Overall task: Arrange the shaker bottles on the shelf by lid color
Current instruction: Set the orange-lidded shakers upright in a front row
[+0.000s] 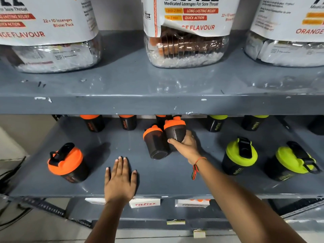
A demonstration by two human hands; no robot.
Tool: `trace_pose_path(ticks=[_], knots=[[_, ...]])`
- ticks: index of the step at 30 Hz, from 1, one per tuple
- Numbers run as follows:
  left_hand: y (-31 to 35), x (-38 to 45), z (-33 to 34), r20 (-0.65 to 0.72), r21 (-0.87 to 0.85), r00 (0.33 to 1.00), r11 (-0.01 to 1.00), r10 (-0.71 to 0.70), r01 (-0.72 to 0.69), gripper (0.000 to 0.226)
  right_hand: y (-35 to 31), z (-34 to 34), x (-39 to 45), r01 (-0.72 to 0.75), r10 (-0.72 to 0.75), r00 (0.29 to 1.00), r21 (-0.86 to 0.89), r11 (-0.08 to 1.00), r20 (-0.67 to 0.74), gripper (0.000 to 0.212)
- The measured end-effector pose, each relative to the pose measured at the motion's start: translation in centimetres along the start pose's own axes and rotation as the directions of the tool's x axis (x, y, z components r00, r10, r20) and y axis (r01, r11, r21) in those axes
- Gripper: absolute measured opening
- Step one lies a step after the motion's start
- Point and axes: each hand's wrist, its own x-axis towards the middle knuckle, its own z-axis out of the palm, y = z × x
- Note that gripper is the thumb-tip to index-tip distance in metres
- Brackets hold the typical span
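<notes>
On the grey middle shelf [157, 183] stand black shaker bottles. My right hand [186, 146] grips the base of an orange-lid bottle [175, 128], tilted back at mid-shelf. A second orange-lid bottle [155, 144] leans right beside it, touching it. My left hand [120, 179] lies flat and open on the shelf near the front edge. Another orange-lid bottle [67, 163] stands front left. Orange-lid bottles [93, 122] [128, 121] line the back left. Green-lid bottles [239, 156] [292, 163] stand front right, with more [216, 122] [254, 122] at the back right.
The upper shelf [140, 102] overhangs the back row and hides those lids in part. Large lozenge jars [187, 32] stand on it. White FitFizz boxes [144, 203] lie on a lower shelf. Cables [10, 172] hang at the left.
</notes>
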Motion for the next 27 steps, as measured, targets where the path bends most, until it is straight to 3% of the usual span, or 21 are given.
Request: trace_pose_path(ticks=[3, 6, 11, 24, 27], knots=[[0.1, 0.0, -0.2, 0.020, 0.017, 1.000, 1.000, 0.000, 0.000, 0.076, -0.1, -0.8, -1.6, 0.172, -0.167, 0.982, 0.054, 0.984, -0.092, 0.072], [0.1, -0.1, -0.3, 0.029, 0.021, 1.000, 1.000, -0.001, 0.001, 0.075, 0.2, -1.5, -3.6, 0.253, -0.235, 0.963, 0.142, 0.957, -0.134, 0.071], [0.0, 0.0, -0.2, 0.045, 0.034, 0.999, 0.999, -0.003, 0.002, 0.076, 2.3, -2.1, -6.6, 0.239, -0.202, 0.960, 0.189, 0.953, -0.192, 0.074], [-0.1, 0.0, -0.3, 0.050, 0.020, 0.999, 1.000, 0.002, -0.003, 0.077, 4.3, -1.8, -7.1, 0.197, -0.178, 0.976, 0.163, 0.967, -0.124, 0.093], [0.0, 0.0, -0.3, 0.057, 0.026, 0.998, 1.000, 0.002, -0.004, 0.077, 4.6, -1.5, -7.1, 0.164, -0.141, 0.979, 0.163, 0.973, -0.144, 0.105]])
